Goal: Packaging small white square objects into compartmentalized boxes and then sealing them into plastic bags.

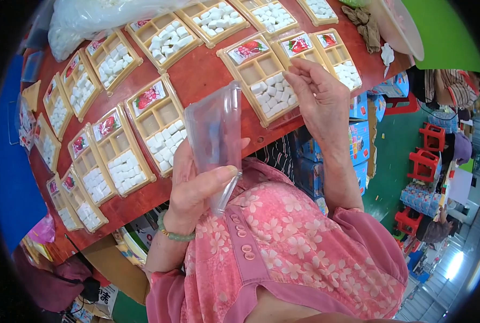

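Note:
My left hand point(192, 185) is closed round a clear plastic lid point(216, 126), the thumb across its lower part. The lid is held upright at the table's front edge and looks like it could be several nested together. My right hand point(323, 99) is raised over the front right trays, fingers bent and thumb a little apart from them, with nothing visible in it. Under its fingertips lies a beige compartment tray point(266, 116) with white cube-shaped pieces and a strawberry picture card point(248, 50). Another such tray point(162, 102) stands left of the lid.
Many similar filled trays point(126, 137) stand in rows on the red-brown table point(189, 81). A large clear bag point(94, 21) of white pieces lies at the back left. At the back right are a brown cloth point(365, 27) and a pale basin point(396, 27). Blue boxes point(359, 148) are stacked below the table; red stools point(425, 164) stand beyond.

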`<state>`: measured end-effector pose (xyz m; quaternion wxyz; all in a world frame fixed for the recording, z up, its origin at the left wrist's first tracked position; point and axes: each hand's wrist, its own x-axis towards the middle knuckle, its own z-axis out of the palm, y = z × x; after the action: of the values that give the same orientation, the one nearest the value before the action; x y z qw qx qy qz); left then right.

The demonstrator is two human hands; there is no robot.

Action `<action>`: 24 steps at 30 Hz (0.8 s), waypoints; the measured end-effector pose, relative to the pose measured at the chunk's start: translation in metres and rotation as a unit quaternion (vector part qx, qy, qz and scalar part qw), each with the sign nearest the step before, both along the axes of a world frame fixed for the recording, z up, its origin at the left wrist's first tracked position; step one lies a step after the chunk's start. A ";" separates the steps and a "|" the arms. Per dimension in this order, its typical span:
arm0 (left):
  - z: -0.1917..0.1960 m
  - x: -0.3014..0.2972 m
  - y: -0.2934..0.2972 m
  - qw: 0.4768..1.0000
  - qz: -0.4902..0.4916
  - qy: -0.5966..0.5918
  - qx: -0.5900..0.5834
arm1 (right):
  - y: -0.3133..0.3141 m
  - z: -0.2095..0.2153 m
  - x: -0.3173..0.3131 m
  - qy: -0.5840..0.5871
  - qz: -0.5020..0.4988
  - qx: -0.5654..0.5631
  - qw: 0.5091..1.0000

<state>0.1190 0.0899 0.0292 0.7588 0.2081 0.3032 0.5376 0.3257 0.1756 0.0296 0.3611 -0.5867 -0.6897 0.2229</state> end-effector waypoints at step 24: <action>-0.003 -0.009 -0.001 0.997 -0.025 -0.075 -0.015 | 0.008 0.000 -0.023 -0.224 0.002 0.058 0.973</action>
<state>0.1100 0.0888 0.0261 0.7958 0.1634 0.2484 0.5276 0.3026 0.1839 0.0294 0.2305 -0.5988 -0.7656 0.0464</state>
